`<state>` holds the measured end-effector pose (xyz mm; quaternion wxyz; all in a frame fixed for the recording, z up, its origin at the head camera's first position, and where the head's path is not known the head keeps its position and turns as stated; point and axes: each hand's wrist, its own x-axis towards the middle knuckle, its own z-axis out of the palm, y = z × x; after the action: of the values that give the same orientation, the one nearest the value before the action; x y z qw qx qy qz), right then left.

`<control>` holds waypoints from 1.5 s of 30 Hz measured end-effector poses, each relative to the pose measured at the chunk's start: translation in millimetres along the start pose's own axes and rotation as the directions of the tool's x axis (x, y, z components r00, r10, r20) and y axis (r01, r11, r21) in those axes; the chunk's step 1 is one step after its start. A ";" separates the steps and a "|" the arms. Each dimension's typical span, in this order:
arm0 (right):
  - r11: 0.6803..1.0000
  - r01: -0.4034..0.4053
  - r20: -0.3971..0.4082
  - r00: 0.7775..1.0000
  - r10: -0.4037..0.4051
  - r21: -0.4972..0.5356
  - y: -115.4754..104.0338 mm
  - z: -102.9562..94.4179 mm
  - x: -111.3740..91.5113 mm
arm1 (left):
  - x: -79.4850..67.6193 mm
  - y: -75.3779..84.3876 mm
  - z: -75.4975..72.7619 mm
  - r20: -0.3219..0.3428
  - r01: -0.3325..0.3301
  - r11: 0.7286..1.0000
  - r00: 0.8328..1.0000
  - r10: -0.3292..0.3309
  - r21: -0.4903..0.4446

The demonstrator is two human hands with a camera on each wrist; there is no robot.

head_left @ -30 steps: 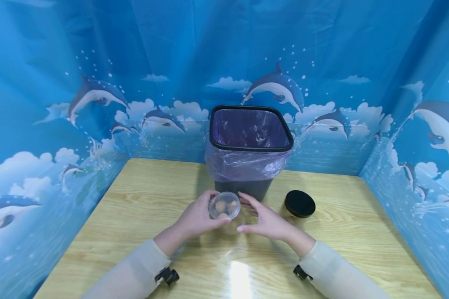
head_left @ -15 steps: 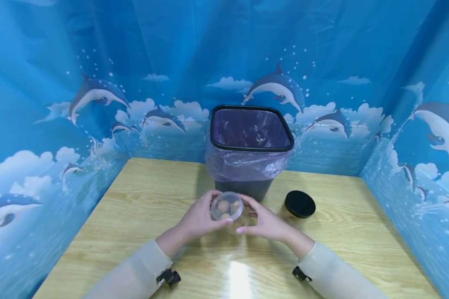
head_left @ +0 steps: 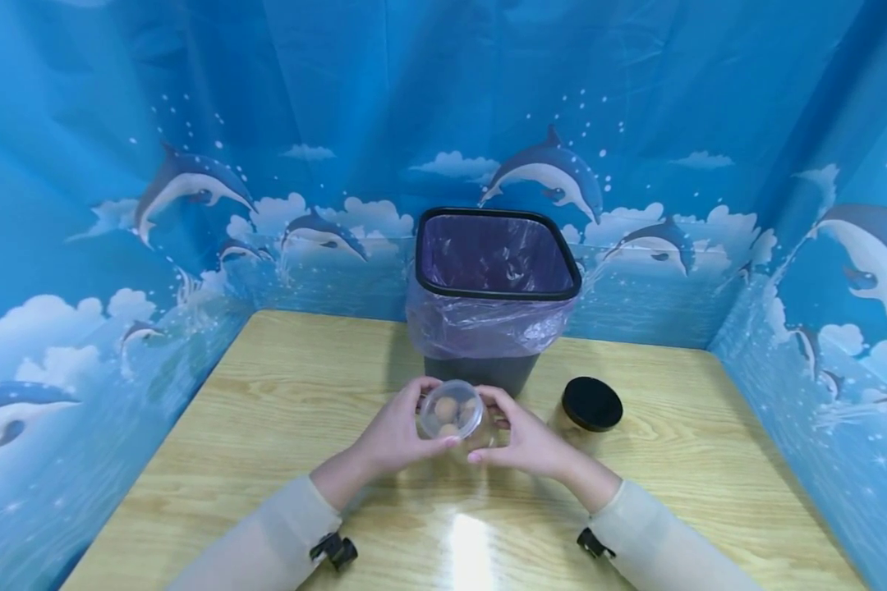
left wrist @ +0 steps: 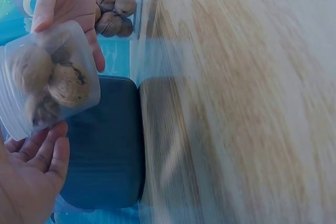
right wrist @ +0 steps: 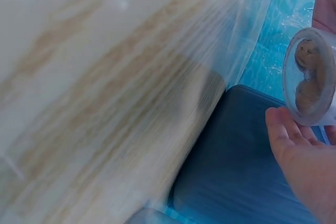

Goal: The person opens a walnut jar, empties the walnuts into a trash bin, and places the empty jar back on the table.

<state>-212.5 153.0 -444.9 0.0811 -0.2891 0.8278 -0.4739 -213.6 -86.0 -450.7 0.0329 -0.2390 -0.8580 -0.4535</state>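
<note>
A clear plastic jar (head_left: 451, 410) with several walnuts (left wrist: 68, 85) inside is held above the wooden table, its top end facing the head camera. Whether a lid covers that end, I cannot tell. My left hand (head_left: 402, 427) grips it from the left, thumb across the near side of the rim. On the other side my right hand (head_left: 521, 435) curves around the jar, thumb in front and fingers at the back. Ridges (left wrist: 11, 114) run around the top end in the left wrist view. The round base (right wrist: 307, 77) shows in the right wrist view.
A dark bin (head_left: 480, 373) with a purple bag and black rim stands just behind my hands. To the right is a second jar with a black lid (head_left: 592, 403); walnuts (left wrist: 113, 17) show in it. Dolphin-print curtains (head_left: 325, 246) enclose the table (head_left: 266, 386).
The jar has shifted slightly to the right along with my left hand, closing the gap to my right hand. The bin and the black-lidded jar stay in place.
</note>
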 end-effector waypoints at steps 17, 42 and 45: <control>0.998 0.007 -0.017 1.000 -0.008 -0.060 7.6 -3.8 -5.5 | 1.0 4.9 2.5 0.058 -0.046 0.995 0.997 0.051 -0.083; 0.993 0.057 -0.029 0.998 -0.060 -0.106 10.3 -15.4 -2.4 | 6.4 8.6 -2.2 0.102 -0.147 0.989 0.984 0.145 0.010; 0.991 0.061 -0.027 0.998 -0.065 -0.118 11.7 -15.8 -2.5 | 6.7 10.5 -4.4 0.123 -0.150 0.988 0.982 0.146 0.024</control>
<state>-221.6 170.5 -446.5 0.0364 -0.3121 0.8458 -0.4311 -215.6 -82.0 -438.3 0.0185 -0.3287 -0.8455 -0.4204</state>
